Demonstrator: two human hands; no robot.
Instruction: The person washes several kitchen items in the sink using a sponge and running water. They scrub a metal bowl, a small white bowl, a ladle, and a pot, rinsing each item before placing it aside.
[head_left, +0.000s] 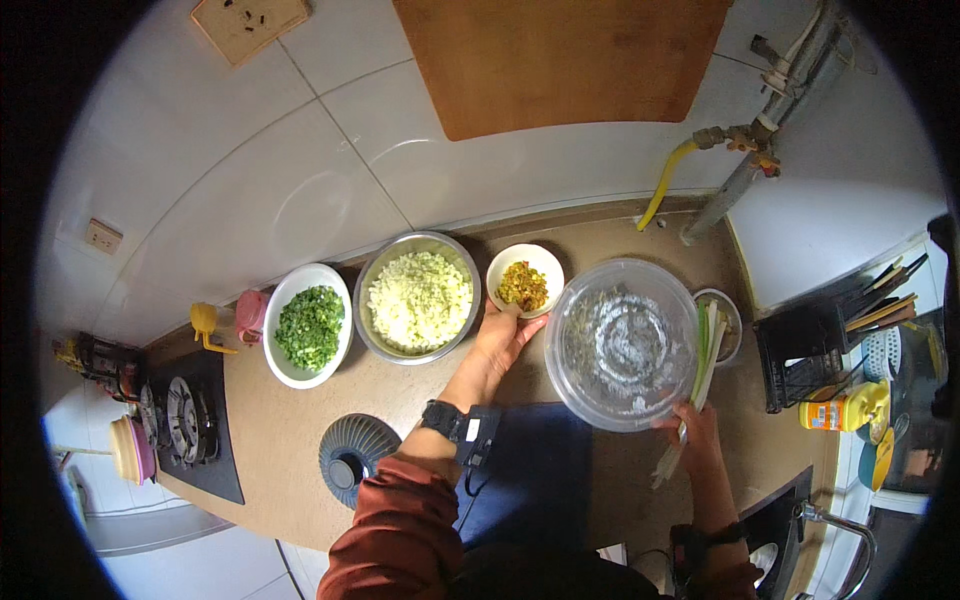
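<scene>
My left hand (504, 337) grips the near rim of a small white bowl (553, 262) that holds a reddish-yellow chopped mixture (521, 286). My right hand (697, 435) grips the near right rim of a clear plastic bowl (581, 390) with white powdery residue inside. Scallion stalks (703, 367) lie along that bowl's right side, passing by my right hand; whether my fingers hold them too is unclear. Left of my left hand sits a metal bowl (361, 296) of chopped pale vegetable (420, 300). Beyond it is a white oval bowl (274, 360) with chopped greens (309, 326).
A dark ribbed bowl (341, 439) sits beside my left forearm, near a dark blue mat (532, 480). A gas stove (191, 427) is at the left. Rightward are a small dish (735, 330), a black utensil rack (795, 360) and a faucet (840, 517). A yellow hose (664, 184) runs behind.
</scene>
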